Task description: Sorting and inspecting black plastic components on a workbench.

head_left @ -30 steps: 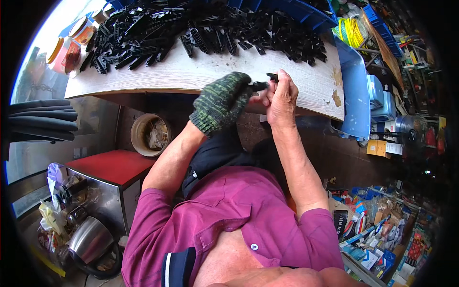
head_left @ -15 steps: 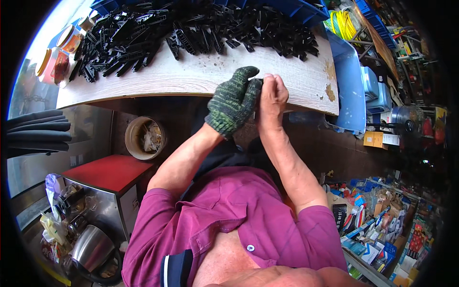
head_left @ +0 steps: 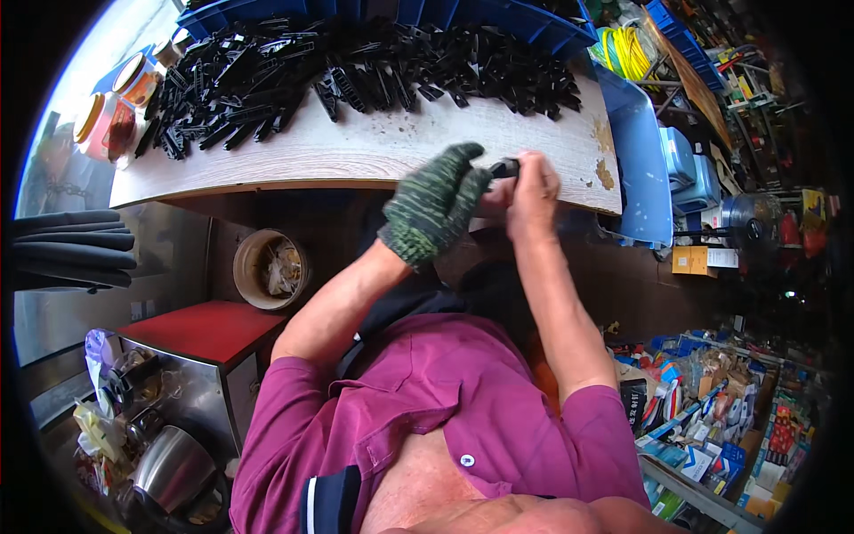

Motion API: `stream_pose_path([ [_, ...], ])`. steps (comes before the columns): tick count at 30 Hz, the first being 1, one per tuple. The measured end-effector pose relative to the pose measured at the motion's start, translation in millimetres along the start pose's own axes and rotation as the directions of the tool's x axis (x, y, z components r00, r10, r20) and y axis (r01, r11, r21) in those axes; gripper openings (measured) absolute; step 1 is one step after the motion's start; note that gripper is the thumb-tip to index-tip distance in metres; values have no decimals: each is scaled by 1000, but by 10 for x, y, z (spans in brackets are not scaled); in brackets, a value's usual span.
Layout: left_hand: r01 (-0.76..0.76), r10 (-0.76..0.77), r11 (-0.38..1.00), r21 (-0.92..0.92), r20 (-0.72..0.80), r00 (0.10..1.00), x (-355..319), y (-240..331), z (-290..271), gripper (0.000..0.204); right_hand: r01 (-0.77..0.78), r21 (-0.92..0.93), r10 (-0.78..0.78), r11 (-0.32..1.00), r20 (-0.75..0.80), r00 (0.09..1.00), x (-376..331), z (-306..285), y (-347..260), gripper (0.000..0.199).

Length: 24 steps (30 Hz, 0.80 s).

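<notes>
My left hand, in a green and black knitted glove, is closed in front of the table edge, its thumb pointing up and away. What its curled fingers hold is hidden. Close on its right, my bare right hand is closed, slightly blurred, around a small black plastic piece that sticks out toward the glove. Past both hands, a heap of black plastic parts, long and slotted or short, spreads across the pale wood-grain table.
Blue crates stand behind the heap; jars sit at the table's left end. A large blue bin adjoins its right end. Below left are a bucket with scraps and a red-topped cabinet. Packaged goods crowd the lower right.
My right hand has moved right and slightly down, away from the glove, and the black piece now shows between them. The gloved hand has dropped slightly.
</notes>
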State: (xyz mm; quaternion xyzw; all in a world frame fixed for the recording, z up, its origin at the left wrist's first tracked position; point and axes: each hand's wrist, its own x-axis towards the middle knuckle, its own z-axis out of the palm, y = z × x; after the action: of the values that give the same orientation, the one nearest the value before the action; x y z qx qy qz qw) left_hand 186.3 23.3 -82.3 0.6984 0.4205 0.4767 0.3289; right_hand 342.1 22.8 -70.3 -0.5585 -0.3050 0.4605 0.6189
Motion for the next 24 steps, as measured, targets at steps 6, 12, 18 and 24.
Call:
stream_pose_path([
  [6,-256,422,636,728,-50,905,623,-382,-588,32,85,119,-29,989,-408,912,735,-770,-666,35],
  [12,-294,334,476,829,139,932,737,-583,-669,29,-12,-20,-3,1000,-626,780,944,-981,-660,37],
  [18,-365,351,545,755,190,917,593,-529,-653,28,-160,-253,64,954,-348,935,1053,-776,-375,36],
  [24,-333,340,530,779,165,926,623,-662,-690,25,-226,-554,15,802,-359,933,1318,-639,-336,35],
])
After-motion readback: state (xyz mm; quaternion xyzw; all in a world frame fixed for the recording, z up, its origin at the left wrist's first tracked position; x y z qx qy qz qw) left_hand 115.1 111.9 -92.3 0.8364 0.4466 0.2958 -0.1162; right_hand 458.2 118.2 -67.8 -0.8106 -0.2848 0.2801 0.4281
